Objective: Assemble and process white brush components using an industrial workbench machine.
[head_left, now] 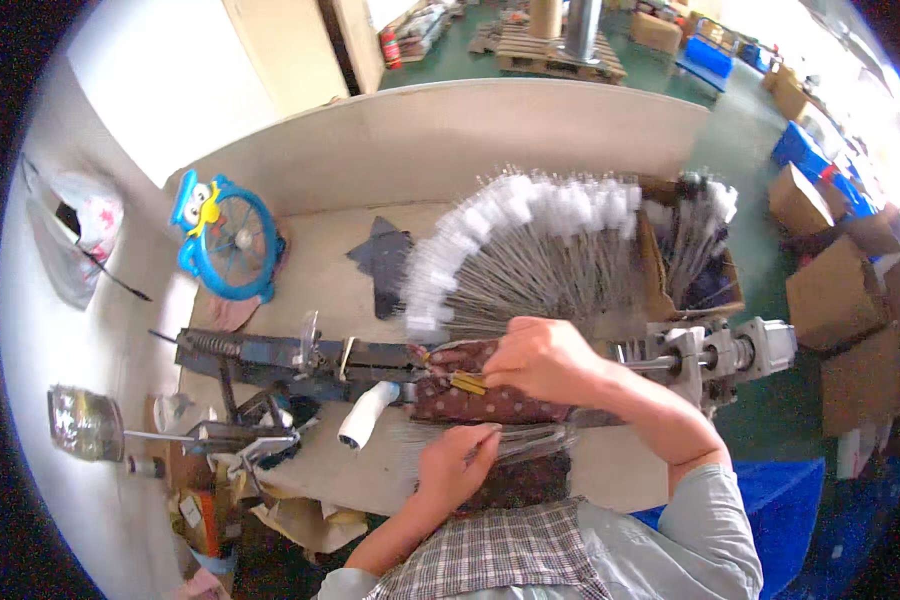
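A brown polka-dot cloth covers the middle of a long bench fixture. Over it, my right hand is closed in a pinch, with the fingertips beside a small yellow piece; what they grip is too small to make out. My left hand is nearer me, its thumb and forefinger together at a bundle of thin grey wires; whether it holds one is unclear. Behind the cloth, many thin wires with white tips lie fanned out. A white tube-shaped piece sits left of the cloth.
A blue cartoon-shaped fan stands at the back left. A cardboard box holds more wires at the right, near a metal clamp mechanism. A dark star-shaped piece lies on the table. Boxes are stacked beyond.
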A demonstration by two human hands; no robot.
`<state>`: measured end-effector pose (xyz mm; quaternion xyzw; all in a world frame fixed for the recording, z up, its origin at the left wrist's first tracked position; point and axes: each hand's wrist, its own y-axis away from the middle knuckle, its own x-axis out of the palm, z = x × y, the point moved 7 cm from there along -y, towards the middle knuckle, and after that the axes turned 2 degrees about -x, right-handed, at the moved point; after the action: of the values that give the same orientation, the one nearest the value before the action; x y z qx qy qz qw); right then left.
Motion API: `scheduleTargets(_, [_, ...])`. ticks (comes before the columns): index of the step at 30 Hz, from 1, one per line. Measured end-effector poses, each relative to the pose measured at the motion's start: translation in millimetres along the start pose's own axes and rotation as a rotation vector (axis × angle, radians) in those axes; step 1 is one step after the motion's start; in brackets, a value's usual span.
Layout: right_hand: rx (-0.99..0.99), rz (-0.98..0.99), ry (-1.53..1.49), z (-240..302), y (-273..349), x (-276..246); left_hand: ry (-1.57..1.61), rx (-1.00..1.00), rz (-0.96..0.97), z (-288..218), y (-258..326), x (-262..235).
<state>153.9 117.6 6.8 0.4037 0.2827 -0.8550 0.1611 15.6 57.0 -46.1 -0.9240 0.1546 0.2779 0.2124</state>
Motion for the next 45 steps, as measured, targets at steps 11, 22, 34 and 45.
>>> scheduleTargets(11, [-0.14,0.032,0.089,25,-20,38,0.937,-0.725,-0.21,46,6,-18])
scheduleTargets(22, [-0.053,0.024,0.33,38,11,3,0.918,-0.509,-0.426,45,-1,-20])
scheduleTargets(34, [-0.05,-0.041,0.263,23,28,-14,0.858,-0.592,-0.39,47,1,-26])
scheduleTargets(45, [0.051,-0.115,0.118,10,-32,54,1.149,-0.845,-0.464,102,34,-43])
